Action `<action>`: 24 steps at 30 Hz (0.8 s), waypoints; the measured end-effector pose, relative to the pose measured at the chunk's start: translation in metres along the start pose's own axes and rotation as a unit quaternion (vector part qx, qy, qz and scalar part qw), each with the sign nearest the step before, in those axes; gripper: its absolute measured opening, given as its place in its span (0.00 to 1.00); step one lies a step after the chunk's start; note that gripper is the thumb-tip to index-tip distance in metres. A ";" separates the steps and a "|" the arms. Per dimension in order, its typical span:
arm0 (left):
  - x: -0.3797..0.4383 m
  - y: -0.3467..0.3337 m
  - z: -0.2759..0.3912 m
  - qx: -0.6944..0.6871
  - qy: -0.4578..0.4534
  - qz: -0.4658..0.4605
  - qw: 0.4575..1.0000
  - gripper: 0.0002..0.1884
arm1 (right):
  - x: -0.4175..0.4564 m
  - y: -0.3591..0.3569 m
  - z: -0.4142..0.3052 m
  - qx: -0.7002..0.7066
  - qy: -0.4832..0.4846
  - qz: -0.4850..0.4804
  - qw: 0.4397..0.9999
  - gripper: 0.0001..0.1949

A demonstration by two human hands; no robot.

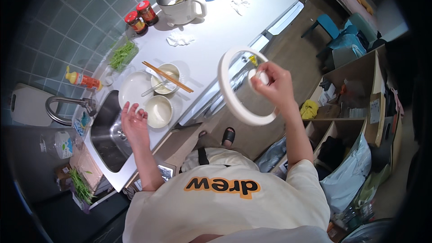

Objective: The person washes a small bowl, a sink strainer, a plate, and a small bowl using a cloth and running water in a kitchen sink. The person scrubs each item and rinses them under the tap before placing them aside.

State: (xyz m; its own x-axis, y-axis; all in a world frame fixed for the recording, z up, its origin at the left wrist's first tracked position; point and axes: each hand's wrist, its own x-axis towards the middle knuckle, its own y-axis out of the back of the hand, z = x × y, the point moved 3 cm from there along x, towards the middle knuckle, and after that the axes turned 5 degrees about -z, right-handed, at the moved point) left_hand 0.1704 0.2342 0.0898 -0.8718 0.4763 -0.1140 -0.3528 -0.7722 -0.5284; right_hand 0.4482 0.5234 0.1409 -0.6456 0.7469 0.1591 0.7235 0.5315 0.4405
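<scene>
My right hand (277, 82) grips the white knob of a glass pot lid with a thick white rim (229, 98). The lid is held up, tilted, beyond the counter's front edge. Over the edge of the steel sink (104, 141), my left hand (135, 125) is raised with its fingers apart, holding nothing. Its fingertips overlap the white plate (132, 86) in view; whether they touch cannot be told. Beside the plate sit a cream bowl (158, 112) and a second bowl (176, 71), with a clear-handled spoon (152, 90) and wooden chopsticks (167, 77) across it.
A white electric pot (180, 11) stands uncovered farther along the counter (216, 33), near two red-lidded jars (136, 22). Cut greens (123, 54) lie in a clear container by the wall. The faucet (64, 103) arches over the sink. Open shelving (337, 108) flanks my right.
</scene>
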 end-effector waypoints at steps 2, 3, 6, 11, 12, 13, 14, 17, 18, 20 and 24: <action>0.007 -0.012 -0.001 0.035 -0.022 0.012 0.999 0.22 | 0.025 0.025 0.031 -0.016 -0.015 0.013 1.000 0.16; 0.011 -0.017 0.000 0.052 -0.036 0.019 0.998 0.22 | 0.039 0.036 0.040 -0.038 -0.012 0.014 0.999 0.16; 0.028 -0.018 -0.002 0.034 -0.081 0.061 0.994 0.21 | 0.089 0.072 0.058 -0.135 0.002 0.018 0.991 0.17; 0.061 -0.016 -0.028 -0.037 -0.110 0.118 0.986 0.21 | 0.180 0.132 0.084 -0.220 0.024 0.058 0.974 0.18; 0.072 -0.005 -0.034 -0.059 -0.110 0.106 0.986 0.22 | 0.202 0.152 0.095 -0.252 0.024 0.063 0.965 0.18; 0.079 -0.008 -0.035 -0.071 -0.126 0.119 0.982 0.22 | 0.223 0.171 0.103 -0.290 0.022 0.062 0.955 0.18; 0.079 -0.013 -0.031 -0.075 -0.134 0.136 0.979 0.22 | 0.244 0.183 0.100 -0.293 0.011 0.076 0.953 0.19; 0.077 -0.009 -0.025 -0.054 -0.166 0.152 0.973 0.23 | 0.313 0.213 0.111 -0.257 -0.022 0.109 0.960 0.21; 0.075 -0.010 -0.023 -0.050 -0.171 0.164 0.970 0.22 | 0.335 0.222 0.116 -0.257 -0.035 0.121 0.958 0.21; 0.068 -0.023 -0.018 -0.047 -0.180 0.208 0.960 0.21 | 0.381 0.240 0.131 -0.271 -0.047 0.140 0.951 0.23; 0.046 -0.027 -0.024 -0.041 -0.206 0.220 0.953 0.20 | 0.472 0.231 0.153 -0.386 -0.069 0.104 0.914 0.30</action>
State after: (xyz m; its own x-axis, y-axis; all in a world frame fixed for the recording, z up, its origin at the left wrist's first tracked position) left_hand 0.1483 0.2868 0.0784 -0.9946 -0.1035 -0.0093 0.0902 -0.8156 -0.5715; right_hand 0.3481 1.0594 0.1825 -0.4371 0.8719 0.2209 0.4049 -0.0286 0.9139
